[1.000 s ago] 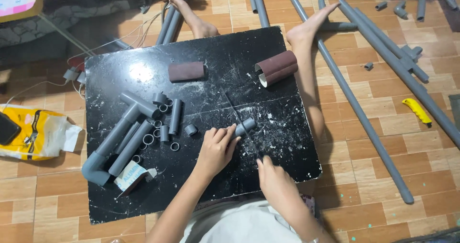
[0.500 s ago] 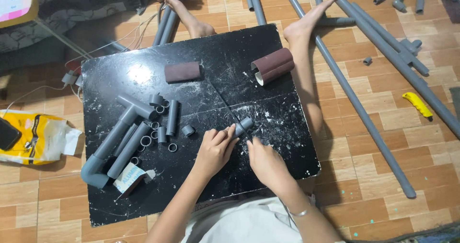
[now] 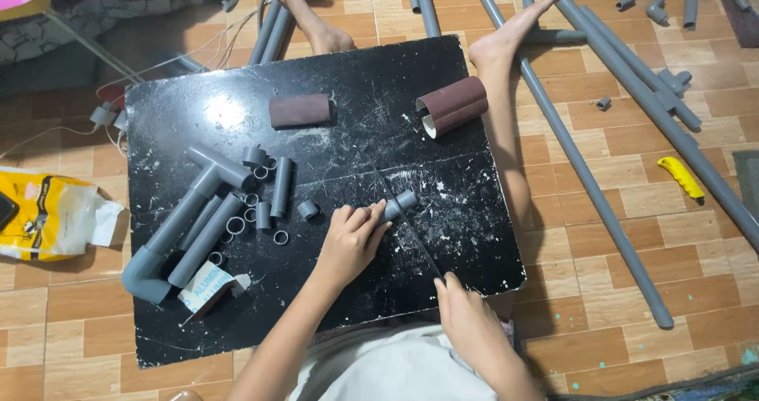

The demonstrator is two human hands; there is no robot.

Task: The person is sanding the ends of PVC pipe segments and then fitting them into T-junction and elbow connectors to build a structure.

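My left hand point(image 3: 352, 241) presses a short grey pipe piece point(image 3: 402, 203) down on the black board point(image 3: 371, 92). My right hand point(image 3: 468, 315) grips the near end of a thin saw blade point(image 3: 407, 223). The blade runs diagonally away from me across the pipe piece, just right of my left fingers. Left of that hand lie several short pipe offcuts and rings point(image 3: 273, 203). Beyond them are longer grey pipes, one with an elbow fitting point(image 3: 146, 274) and one with a tee point(image 3: 217, 168).
A flat piece of brown sandpaper point(image 3: 299, 110) and a rolled one point(image 3: 452, 105) lie on the far part of the board. My bare feet point(image 3: 506, 41) rest at its far edge. Long grey pipes point(image 3: 589, 179), small fittings and a yellow cutter point(image 3: 680, 175) lie on the tiled floor to the right; a yellow bag point(image 3: 47, 211) lies to the left.
My right hand pushed forward beside my left hand, then drew back toward me to the board's near edge with the blade. My left hand stayed on the pipe piece.
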